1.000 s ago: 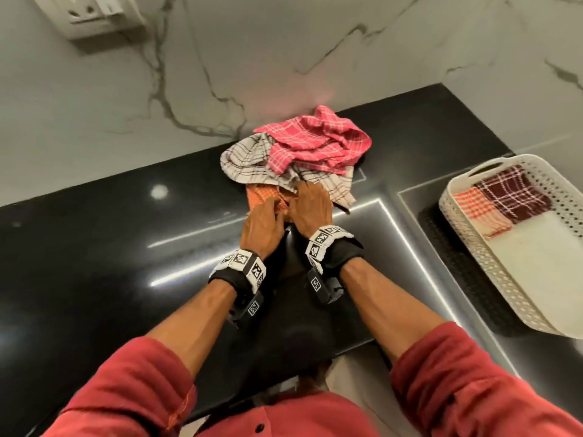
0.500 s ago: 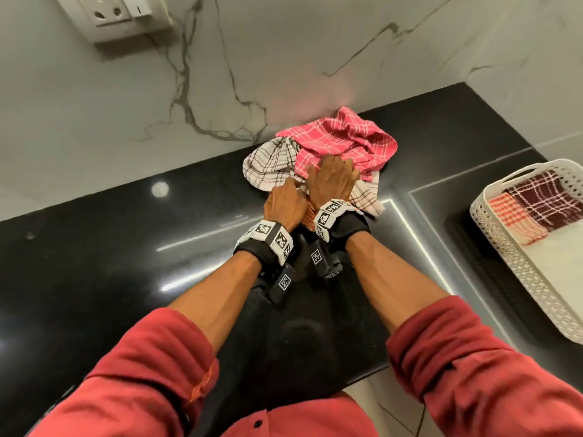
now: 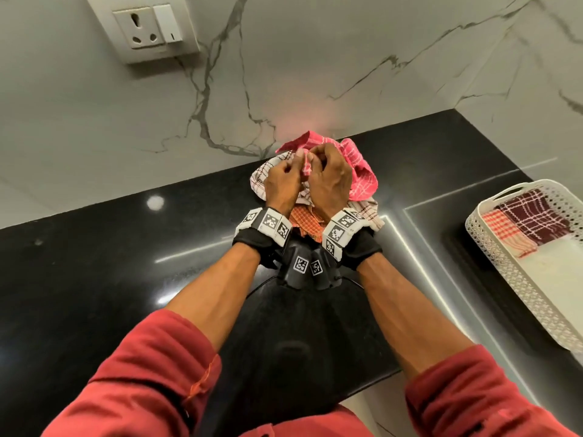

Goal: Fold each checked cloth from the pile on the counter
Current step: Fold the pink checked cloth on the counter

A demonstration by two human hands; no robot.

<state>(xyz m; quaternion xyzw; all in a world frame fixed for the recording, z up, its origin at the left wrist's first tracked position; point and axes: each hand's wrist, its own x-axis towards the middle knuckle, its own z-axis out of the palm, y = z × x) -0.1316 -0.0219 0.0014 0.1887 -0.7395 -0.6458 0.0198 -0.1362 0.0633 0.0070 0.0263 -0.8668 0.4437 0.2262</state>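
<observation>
A pile of checked cloths lies on the black counter (image 3: 94, 279) against the marble wall. A pink-red checked cloth (image 3: 359, 171) sits on top, over a white cloth with dark lines (image 3: 260, 178) and an orange checked cloth (image 3: 304, 219). My left hand (image 3: 282, 184) and my right hand (image 3: 329, 178) are side by side on top of the pile. Both pinch an edge of the pink-red cloth between thumb and fingers. My hands hide the middle of the pile.
A white perforated basket (image 3: 523, 279) stands at the right with a folded orange checked cloth (image 3: 504, 231) and a folded maroon checked cloth (image 3: 533, 219) in it. A wall socket (image 3: 148, 29) is at the upper left. The counter's front edge runs below my forearms.
Both hands have moved from the orange cloth at the pile's near side up onto its top and closed on the pink-red cloth's edge. The view has tilted toward the wall.
</observation>
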